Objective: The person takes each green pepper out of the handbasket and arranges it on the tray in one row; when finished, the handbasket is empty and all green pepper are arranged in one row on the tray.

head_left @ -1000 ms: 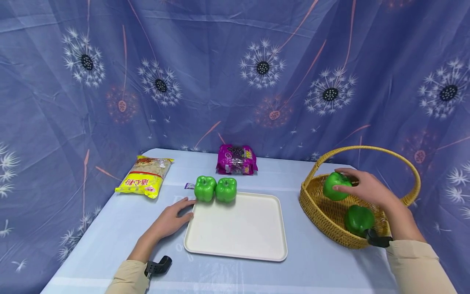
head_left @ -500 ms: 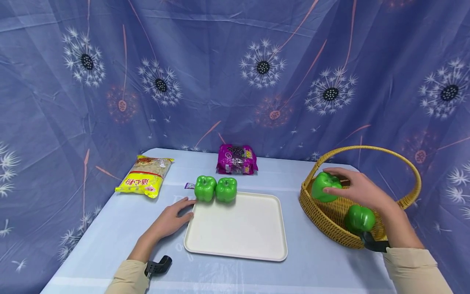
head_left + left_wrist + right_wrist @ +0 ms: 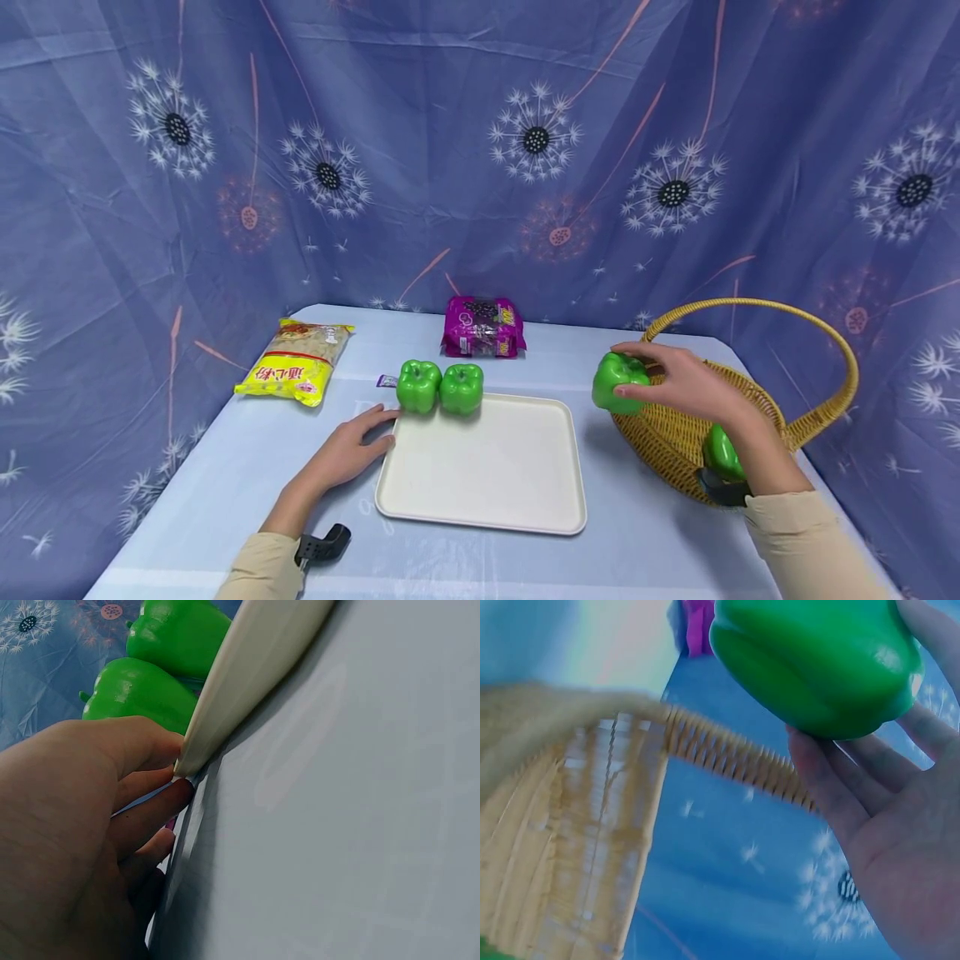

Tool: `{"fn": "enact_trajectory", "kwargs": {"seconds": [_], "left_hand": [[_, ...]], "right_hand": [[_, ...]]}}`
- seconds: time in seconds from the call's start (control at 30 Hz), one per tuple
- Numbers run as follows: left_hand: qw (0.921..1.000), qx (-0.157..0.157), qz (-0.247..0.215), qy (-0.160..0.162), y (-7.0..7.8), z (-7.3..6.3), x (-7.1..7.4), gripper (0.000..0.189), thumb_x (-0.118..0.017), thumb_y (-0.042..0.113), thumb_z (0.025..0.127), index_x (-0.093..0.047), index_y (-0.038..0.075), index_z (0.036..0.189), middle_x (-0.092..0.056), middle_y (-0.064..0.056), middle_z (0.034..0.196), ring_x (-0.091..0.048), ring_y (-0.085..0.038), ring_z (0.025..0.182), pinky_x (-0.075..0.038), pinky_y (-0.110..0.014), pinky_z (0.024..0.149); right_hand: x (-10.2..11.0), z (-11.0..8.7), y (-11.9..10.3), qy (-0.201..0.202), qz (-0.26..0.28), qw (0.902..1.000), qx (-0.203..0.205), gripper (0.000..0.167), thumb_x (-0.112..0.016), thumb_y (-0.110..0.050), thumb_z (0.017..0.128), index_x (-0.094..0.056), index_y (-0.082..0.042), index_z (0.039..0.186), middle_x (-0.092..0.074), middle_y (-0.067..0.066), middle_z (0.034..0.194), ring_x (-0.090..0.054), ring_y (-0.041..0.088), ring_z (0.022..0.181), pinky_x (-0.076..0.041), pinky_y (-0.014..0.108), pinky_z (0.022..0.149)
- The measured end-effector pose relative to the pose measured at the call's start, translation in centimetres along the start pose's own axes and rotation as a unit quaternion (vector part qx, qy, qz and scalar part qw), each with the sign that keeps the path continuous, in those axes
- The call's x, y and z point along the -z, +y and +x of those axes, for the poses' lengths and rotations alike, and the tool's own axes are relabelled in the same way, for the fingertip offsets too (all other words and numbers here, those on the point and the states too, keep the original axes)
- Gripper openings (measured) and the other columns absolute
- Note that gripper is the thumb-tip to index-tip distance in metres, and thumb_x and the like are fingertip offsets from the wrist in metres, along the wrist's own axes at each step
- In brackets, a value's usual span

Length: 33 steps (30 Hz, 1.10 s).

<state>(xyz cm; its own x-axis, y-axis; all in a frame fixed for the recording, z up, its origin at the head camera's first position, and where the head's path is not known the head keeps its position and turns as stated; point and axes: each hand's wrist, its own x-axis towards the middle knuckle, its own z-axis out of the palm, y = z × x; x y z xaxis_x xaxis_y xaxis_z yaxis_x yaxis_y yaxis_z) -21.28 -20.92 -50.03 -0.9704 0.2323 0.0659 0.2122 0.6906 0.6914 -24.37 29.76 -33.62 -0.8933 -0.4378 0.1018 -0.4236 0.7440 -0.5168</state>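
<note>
My right hand [image 3: 678,385] grips a green bell pepper [image 3: 619,383] by its sides, above the left rim of the wicker basket [image 3: 660,437]. In the right wrist view the same bell pepper [image 3: 817,664] sits between thumb and fingers. Another green pepper [image 3: 722,454] lies inside the basket, partly hidden by my wrist. Two more peppers, a left one [image 3: 418,387] and a right one [image 3: 461,389], stand side by side at the back left of the white tray [image 3: 487,467]. My left hand [image 3: 348,448] touches the tray's left edge with relaxed fingers; the left wrist view shows fingertips at its rim.
A yellow food bag [image 3: 296,361] lies at the back left of the table. At the back centre is a purple packet [image 3: 483,327], and a small purple sachet [image 3: 387,381] lies behind the tray. The basket's tall handle [image 3: 757,304] arches up on the right.
My right hand has carried the bell pepper leftward, from inside the basket to over its left rim. The left hand, the tray and its two peppers have stayed put.
</note>
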Motion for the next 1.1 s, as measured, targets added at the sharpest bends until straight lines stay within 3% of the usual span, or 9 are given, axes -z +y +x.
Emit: {"fn": "enact_trajectory", "kwargs": {"seconds": [0.2,0.53,0.93,1.1], "left_hand": [[1.0,0.002,-0.005,-0.004,0.1,0.1,0.0,0.044,-0.061,0.029,0.095,-0.054,0.02,0.137,-0.038,-0.019,0.148,-0.033,-0.039,0.135,-0.028,-0.057,0.108],[1.0,-0.002,-0.005,-0.003,-0.1,0.2,-0.1,0.044,-0.061,0.03,0.095,-0.054,0.02,0.138,-0.037,-0.02,0.148,-0.033,-0.039,0.135,-0.027,-0.057,0.108],[1.0,0.001,-0.005,-0.006,0.2,0.2,0.0,0.044,-0.061,0.029,0.095,-0.054,0.02,0.137,-0.037,-0.02,0.148,-0.033,-0.04,0.135,-0.027,-0.058,0.108],[1.0,0.001,-0.002,-0.005,0.1,0.1,0.0,0.045,-0.061,0.03,0.095,-0.054,0.02,0.138,-0.037,-0.019,0.148,-0.033,-0.039,0.135,-0.027,-0.058,0.108]], "right_hand": [[-1.4,2.1,-1.6,-0.021,0.013,0.9995,0.022,0.066,-0.075,-0.052,0.078,-0.055,-0.025,0.135,-0.06,-0.003,0.116,-0.06,0.016,0.094,-0.054,0.038,0.077],[-4.2,5.6,-2.4,-0.045,0.01,0.9972,0.058,0.066,-0.075,-0.051,0.079,-0.056,-0.021,0.134,-0.059,-0.005,0.121,-0.057,0.015,0.104,-0.052,0.039,0.085],[-6.6,7.6,-2.8,-0.064,0.013,0.9972,0.037,0.066,-0.074,-0.053,0.079,-0.056,-0.022,0.134,-0.058,-0.004,0.125,-0.057,0.017,0.107,-0.051,0.042,0.088],[-7.8,8.5,-2.9,-0.064,0.009,0.9967,0.049,0.065,-0.075,-0.051,0.079,-0.057,-0.019,0.133,-0.059,-0.002,0.124,-0.057,0.016,0.106,-0.051,0.04,0.087]]}}
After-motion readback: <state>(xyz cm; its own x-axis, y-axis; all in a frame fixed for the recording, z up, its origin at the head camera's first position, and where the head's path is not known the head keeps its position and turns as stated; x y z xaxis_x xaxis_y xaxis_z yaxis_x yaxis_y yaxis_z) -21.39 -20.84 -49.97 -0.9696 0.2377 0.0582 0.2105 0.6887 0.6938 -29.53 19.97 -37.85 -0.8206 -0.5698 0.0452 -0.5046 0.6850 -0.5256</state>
